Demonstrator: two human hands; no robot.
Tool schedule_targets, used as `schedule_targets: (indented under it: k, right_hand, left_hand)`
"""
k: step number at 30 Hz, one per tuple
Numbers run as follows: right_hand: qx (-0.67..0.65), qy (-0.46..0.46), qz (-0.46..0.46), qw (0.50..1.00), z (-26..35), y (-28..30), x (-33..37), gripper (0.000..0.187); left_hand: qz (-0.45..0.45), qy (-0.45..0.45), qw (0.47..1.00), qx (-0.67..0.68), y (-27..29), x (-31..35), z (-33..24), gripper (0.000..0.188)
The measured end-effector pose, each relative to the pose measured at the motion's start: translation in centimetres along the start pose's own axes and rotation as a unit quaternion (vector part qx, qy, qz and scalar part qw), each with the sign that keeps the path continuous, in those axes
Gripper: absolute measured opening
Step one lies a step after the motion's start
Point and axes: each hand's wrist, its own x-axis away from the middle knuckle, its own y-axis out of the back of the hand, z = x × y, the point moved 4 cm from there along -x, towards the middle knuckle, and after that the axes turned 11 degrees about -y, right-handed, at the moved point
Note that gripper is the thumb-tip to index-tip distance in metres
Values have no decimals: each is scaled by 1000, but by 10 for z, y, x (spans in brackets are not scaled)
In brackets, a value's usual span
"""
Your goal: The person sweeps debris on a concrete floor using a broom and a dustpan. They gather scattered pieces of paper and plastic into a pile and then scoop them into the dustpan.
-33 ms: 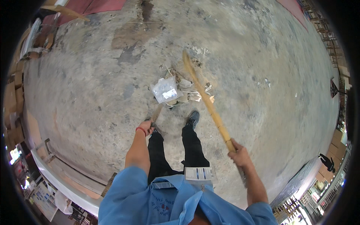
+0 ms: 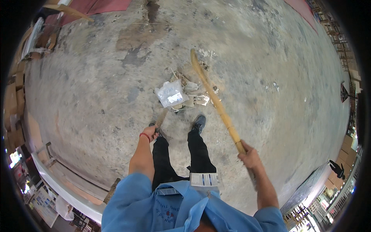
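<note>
In my right hand [image 2: 250, 155] is a long yellow bamboo pole [image 2: 221, 110], gripped near its lower end. It slants up and away to the left, its far end slightly curved, passing over or beside the right side of a litter pile. My left hand [image 2: 150, 132] is closed round the handle of a machete-like tool [image 2: 160, 116]; its broad brownish blade points toward the pile. Just beyond the blade lies a clear plastic bag [image 2: 170, 93], on top of paper scraps [image 2: 189, 101] and dry debris. Some of the pile is hidden under the bag.
My shoes [image 2: 198, 122] stand just short of the pile on the stained concrete floor [image 2: 127, 85]. A long bench-like frame [image 2: 73, 185] is at the lower left. Cardboard boxes [image 2: 14, 104] stack along the left edge. A person [image 2: 337, 169] in dark clothes is far right.
My right hand and the lower part of the bamboo pole have shifted slightly up and to the right. The left hand, its blade and the plastic bag look nearly unchanged.
</note>
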Motion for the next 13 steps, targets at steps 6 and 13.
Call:
schedule_targets:
  k: [6,13]
  right_hand:
    - [81,17,-75,994,50,67,-139,67]
    - [261,116,-134,949,160,49,-299,71]
  left_hand:
    - [24,-22,999,4,23,10,20,24]
    - [59,-11,998,31,41,34,47,28]
